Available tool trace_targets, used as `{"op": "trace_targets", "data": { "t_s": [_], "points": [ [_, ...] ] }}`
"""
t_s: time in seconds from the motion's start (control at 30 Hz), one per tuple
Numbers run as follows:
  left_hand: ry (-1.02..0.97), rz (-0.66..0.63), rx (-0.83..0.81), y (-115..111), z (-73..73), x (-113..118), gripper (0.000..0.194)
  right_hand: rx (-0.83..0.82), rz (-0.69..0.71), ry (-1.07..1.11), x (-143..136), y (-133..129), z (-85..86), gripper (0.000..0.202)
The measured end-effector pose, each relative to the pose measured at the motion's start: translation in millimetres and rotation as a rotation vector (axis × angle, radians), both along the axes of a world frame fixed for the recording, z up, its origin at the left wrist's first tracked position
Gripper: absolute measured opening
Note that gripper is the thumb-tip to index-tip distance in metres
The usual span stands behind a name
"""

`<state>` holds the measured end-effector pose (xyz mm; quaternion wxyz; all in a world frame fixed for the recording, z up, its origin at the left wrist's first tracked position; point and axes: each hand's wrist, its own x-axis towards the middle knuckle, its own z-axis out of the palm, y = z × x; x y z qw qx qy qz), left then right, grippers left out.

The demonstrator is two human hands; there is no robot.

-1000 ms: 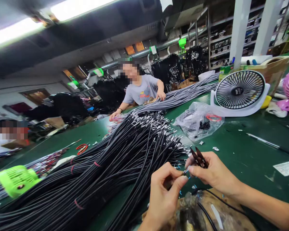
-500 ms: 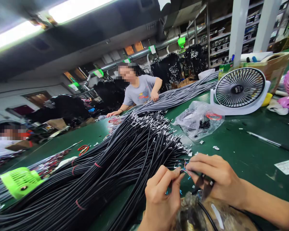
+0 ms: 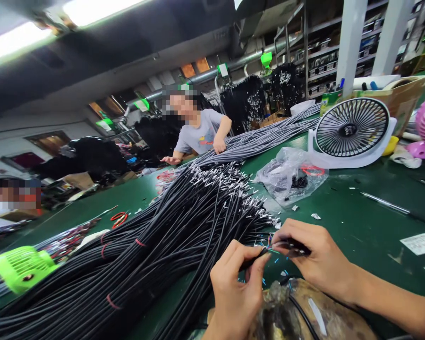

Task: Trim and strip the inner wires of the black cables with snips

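My left hand [image 3: 235, 281] pinches a black cable [image 3: 255, 257] close to its stripped end. Thin coloured wires [image 3: 270, 248] fan out of that end, just beyond the fingertips. My right hand [image 3: 317, 252] is closed around a small dark hand tool [image 3: 299, 246], perhaps snips; the fingers cover most of it. Its fingertips meet the coloured wires. Below both hands lies a brown, plastic-wrapped block [image 3: 326, 307] with a black cable across it. Small blue wire scraps [image 3: 276, 260] are scattered on the green table.
A large bundle of black cables [image 3: 138, 264] fills the left and centre. A clear plastic bag [image 3: 281, 177], a white fan [image 3: 352, 130] and a pen [image 3: 386, 203] lie beyond my hands. Across the table, a co-worker [image 3: 201, 132] touches grey cables [image 3: 269, 139]. A green fan [image 3: 24, 267] stands left.
My right hand has turned the tool, so its metal part no longer shows below the fingers. The co-worker's hand has lifted off the table. The view has shifted slightly.
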<state>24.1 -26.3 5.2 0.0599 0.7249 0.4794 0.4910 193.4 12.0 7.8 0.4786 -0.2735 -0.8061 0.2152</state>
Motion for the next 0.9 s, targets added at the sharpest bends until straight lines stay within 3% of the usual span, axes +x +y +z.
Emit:
{"op": "trace_targets", "data": {
  "t_s": [0.3, 0.57, 0.77, 0.9],
  "points": [
    [-0.050, -0.002, 0.006, -0.8, -4.3, 0.7, 0.006, 0.112, -0.026, -0.239, 0.3, -4.7, -8.4, 0.039],
    [-0.006, 0.011, 0.048, -0.8, -4.5, 2.0, 0.011, 0.153, 0.012, -0.179, 0.4, -2.6, -8.9, 0.034],
    [-0.116, -0.013, -0.127, -0.3, -5.2, 3.7, 0.005, 0.059, -0.004, -0.101, -6.3, -3.9, -12.8, 0.033],
    [-0.105, 0.010, -0.140, -0.6, -4.2, 5.5, 0.010, -0.079, 0.021, -0.046, -7.1, -5.2, -8.8, 0.025]
  ]
}}
